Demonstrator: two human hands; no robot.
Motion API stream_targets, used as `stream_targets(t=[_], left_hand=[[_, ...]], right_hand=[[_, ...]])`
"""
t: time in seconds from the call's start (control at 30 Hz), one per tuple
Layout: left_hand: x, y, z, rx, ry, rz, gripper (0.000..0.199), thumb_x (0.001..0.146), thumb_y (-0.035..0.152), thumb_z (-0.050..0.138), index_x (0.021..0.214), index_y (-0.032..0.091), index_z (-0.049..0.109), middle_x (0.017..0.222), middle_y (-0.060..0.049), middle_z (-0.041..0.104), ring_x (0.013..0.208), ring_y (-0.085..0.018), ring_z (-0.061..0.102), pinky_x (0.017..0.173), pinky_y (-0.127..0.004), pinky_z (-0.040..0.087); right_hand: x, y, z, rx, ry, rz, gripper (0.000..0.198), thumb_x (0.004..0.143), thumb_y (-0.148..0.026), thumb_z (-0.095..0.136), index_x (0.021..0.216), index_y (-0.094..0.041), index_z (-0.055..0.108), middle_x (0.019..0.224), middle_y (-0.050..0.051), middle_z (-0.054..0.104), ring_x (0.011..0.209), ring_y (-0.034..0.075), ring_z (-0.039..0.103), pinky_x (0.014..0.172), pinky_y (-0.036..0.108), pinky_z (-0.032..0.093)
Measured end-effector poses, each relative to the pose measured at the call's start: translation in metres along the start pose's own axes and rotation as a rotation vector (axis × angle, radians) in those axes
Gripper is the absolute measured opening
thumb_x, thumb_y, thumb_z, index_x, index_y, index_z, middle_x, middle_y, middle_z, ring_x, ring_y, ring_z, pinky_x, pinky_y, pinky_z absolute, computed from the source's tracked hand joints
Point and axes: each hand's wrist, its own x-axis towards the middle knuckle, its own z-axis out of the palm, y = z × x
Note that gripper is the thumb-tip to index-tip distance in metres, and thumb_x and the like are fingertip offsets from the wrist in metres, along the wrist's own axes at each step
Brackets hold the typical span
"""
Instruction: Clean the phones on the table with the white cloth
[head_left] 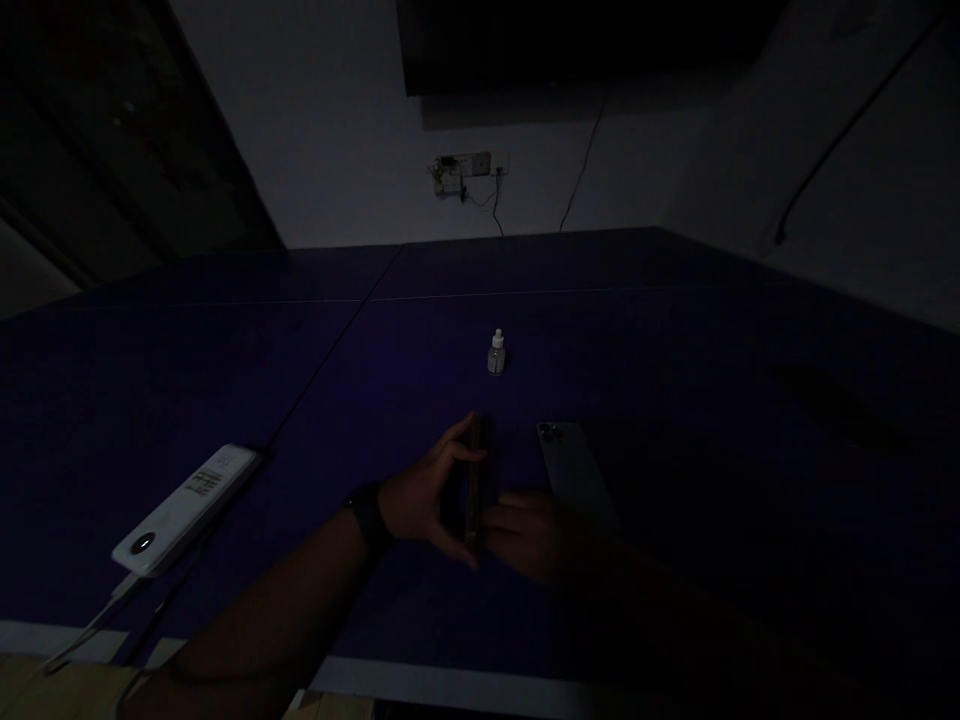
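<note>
My left hand, with a dark band on its wrist, grips a slim dark slab by its far and near ends. The slab is turned edge-on to me and looks like a phone, though the dimness hides its faces. Close by its right side is my right hand, fingers bent toward the slab's near end; shadow hides whether they grip it. Just beyond the right hand a pale phone lies with its camera lenses up. Farther out stands a small clear dropper bottle with a white cap, upright.
At left on the blue-purple table lies a white power bank with a lit round display and a cable running off the near edge. A dim dark object lies at right. Sockets with cords are on the back wall.
</note>
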Motion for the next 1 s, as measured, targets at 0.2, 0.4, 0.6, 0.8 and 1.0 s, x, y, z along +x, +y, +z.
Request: stream_targets(t=[0.2,0.4,0.6,0.8,1.0], left_hand=[[-0.001,-0.003,0.001,-0.003,-0.015,0.008,0.124,0.045,0.065,0.094,0.143,0.026,0.030,0.165,-0.023,0.010,0.154,-0.046,0.009,0.120,-0.066,0.020],[-0.002,-0.006,0.003,-0.012,-0.014,-0.021,0.123,0.044,0.065,0.094,0.142,0.028,0.028,0.165,-0.022,0.007,0.153,-0.046,0.014,0.119,-0.064,0.026],[0.002,-0.002,0.001,-0.036,-0.013,0.023,0.122,0.045,0.066,0.093,0.141,0.028,0.027,0.162,-0.021,0.009,0.153,-0.045,0.014,0.119,-0.064,0.024],[0.001,-0.002,0.001,-0.057,-0.007,0.026,0.122,0.045,0.066,0.093,0.140,0.030,0.026,0.161,-0.021,0.010,0.153,-0.046,0.011,0.119,-0.065,0.020],[0.001,-0.005,0.001,-0.074,-0.003,-0.005,0.123,0.042,0.064,0.095,0.139,0.029,0.027,0.161,-0.021,0.010,0.152,-0.047,0.015,0.119,-0.064,0.022]], right_hand=[[0.005,0.016,0.004,-0.062,0.020,0.079,0.020,0.100,-0.014,0.051,0.090,-0.019,0.068,0.085,0.003,0.069,0.076,0.019,0.056,0.066,0.033,0.043],[0.004,0.000,-0.004,-0.029,-0.050,-0.067,0.024,0.100,-0.013,0.051,0.083,-0.018,0.066,0.081,0.003,0.066,0.071,0.017,0.053,0.063,0.031,0.040],[0.005,0.010,0.001,-0.064,0.055,0.120,0.020,0.100,-0.015,0.053,0.088,-0.019,0.068,0.088,0.003,0.070,0.076,0.019,0.053,0.066,0.033,0.040],[0.009,0.016,0.002,-0.079,0.007,0.147,0.018,0.100,-0.017,0.054,0.090,-0.018,0.068,0.087,0.004,0.068,0.080,0.019,0.054,0.069,0.033,0.042],[0.004,-0.006,-0.008,-0.049,0.023,0.002,0.016,0.101,-0.018,0.053,0.092,-0.019,0.067,0.084,0.003,0.067,0.074,0.018,0.053,0.062,0.033,0.036]])
